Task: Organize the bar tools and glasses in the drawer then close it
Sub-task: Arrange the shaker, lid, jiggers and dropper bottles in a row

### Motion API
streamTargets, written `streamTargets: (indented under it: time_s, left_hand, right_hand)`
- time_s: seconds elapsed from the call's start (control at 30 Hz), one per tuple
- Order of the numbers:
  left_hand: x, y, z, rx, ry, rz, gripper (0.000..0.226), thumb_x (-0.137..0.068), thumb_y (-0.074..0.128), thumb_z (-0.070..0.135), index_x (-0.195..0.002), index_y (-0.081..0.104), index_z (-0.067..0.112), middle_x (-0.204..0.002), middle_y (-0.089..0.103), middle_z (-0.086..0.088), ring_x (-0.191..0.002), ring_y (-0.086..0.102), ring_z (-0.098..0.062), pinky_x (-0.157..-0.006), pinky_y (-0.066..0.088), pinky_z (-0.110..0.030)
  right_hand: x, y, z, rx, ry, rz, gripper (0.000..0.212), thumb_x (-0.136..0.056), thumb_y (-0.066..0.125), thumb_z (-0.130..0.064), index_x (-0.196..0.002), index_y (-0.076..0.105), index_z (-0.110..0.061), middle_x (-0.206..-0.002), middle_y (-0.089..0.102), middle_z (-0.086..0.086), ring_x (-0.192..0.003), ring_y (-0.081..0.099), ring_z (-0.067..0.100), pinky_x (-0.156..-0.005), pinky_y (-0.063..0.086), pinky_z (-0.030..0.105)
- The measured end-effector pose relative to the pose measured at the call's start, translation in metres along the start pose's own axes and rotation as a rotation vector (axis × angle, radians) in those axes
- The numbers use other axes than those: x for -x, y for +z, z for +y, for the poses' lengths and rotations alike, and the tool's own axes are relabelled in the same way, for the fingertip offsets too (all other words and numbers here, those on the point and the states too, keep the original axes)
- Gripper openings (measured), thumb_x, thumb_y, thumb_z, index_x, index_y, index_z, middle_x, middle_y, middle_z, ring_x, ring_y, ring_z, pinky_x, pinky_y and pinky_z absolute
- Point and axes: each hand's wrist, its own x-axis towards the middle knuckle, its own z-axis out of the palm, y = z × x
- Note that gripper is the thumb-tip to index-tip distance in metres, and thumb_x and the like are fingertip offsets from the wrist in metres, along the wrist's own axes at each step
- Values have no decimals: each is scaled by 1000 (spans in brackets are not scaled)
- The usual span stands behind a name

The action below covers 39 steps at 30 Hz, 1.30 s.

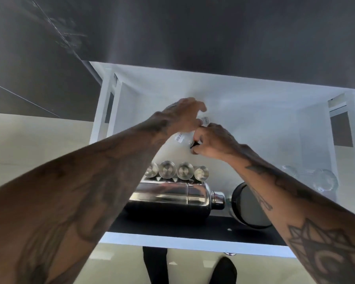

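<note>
Already the big white drawer (244,103) is pulled out wide, and some things look put in their places. The largest thing inside is the shiny shaker (172,196), lying on its side at about 6 o'clock in the drawer, by the front edge. Just beside it, at 5 o'clock, lies a dark round cup (249,206), half hidden by an arm. Four little metal cups (176,170) sit in a neat row touching the far side of the shaker. Clear glasses (324,180) rest at 4 o'clock by the side wall. Near the middle, the left hand (182,115) is spread wide over a clear glass with a sticker (205,119), maybe touching it. The right hand (214,141) is curled, pinching a small dark thing (193,144); I cannot tell what it is. I think this job is partly done: these last things need a spot, and the drawer is not yet shut.
</note>
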Motion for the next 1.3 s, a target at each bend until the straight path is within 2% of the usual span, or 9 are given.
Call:
streamTargets:
  time_s: [0.1, 0.2, 0.3, 0.5, 0.7, 0.93, 1.03, 1.17, 1.3]
  left_hand:
    - [-10, 6, 0, -24, 42, -73, 46, -87, 69, 25, -131, 58, 24, -126, 61, -6, -105, 55, -20, -76, 33, -16]
    - [-5, 0, -6, -11, 70, -123, 52, -87, 66, 21, -137, 52, 27, -114, 59, -1, -91, 46, -11, -57, 27, -12]
    - [20, -15, -20, 127, -1, -59, 63, -84, 65, 17, -142, 45, 34, -94, 51, 10, -77, 57, -13, -45, 40, -12]
    - [100, -19, -40, 372, -59, 222, 46, -78, 74, 9, -113, 55, 32, -109, 62, -4, -89, 68, -17, -65, 62, -27]
    - [136, -12, -41, 406, -84, 167, 38, -76, 78, 3, -101, 60, 23, -107, 64, -5, -91, 68, -19, -76, 61, -41]
    - [135, -16, -41, 238, -193, 171, 38, -76, 75, 21, -97, 44, 23, -90, 62, 1, -72, 63, -17, -52, 45, -22]
    - [135, -16, -47, 22, -270, 94, 41, -76, 74, 24, -103, 44, 18, -97, 65, -5, -82, 63, -22, -63, 52, -31]
    - [120, -14, -50, -197, -297, -136, 58, -81, 67, 19, -135, 47, 19, -124, 62, -9, -109, 57, -28, -86, 49, -36]
    - [113, -21, -54, 115, -335, -158, 47, -79, 66, 8, -118, 53, 31, -120, 63, -8, -93, 59, -24, -67, 51, -25]
  right_hand:
    - [5, 4, 7, 4, -16, 42, 35, -80, 70, -33, -112, 64, -18, -116, 57, 11, -104, 58, 29, -83, 48, 32]
    - [13, 1, 15, 7, -76, 68, 29, -83, 63, -25, -109, 57, -12, -105, 60, 12, -93, 59, 30, -67, 39, 28]
    - [19, -11, 14, -40, -132, 79, 22, -81, 62, -17, -101, 55, -12, -91, 65, 12, -77, 60, 29, -58, 45, 29]
    - [26, -21, -8, -28, -264, 126, 15, -85, 61, -12, -100, 63, -16, -97, 54, 6, -80, 56, 24, -63, 49, 30]
    - [27, -13, -23, 16, -316, 20, 25, -86, 61, -6, -108, 62, -19, -106, 48, 5, -77, 54, 23, -65, 53, 33]
    - [27, -11, -17, -50, -287, -10, 26, -82, 66, -7, -105, 63, -19, -103, 61, 7, -79, 64, 22, -70, 56, 35]
    - [26, -10, -17, -53, -272, -24, 25, -81, 65, -7, -102, 62, -19, -102, 62, 6, -79, 64, 22, -68, 55, 33]
    - [22, -9, -15, -89, -250, -30, 25, -80, 67, -9, -102, 62, -22, -104, 61, 4, -80, 64, 21, -68, 53, 29]
    - [21, -6, -10, -146, -251, -61, 31, -79, 70, -10, -106, 63, -23, -108, 63, 4, -80, 63, 17, -75, 55, 32]
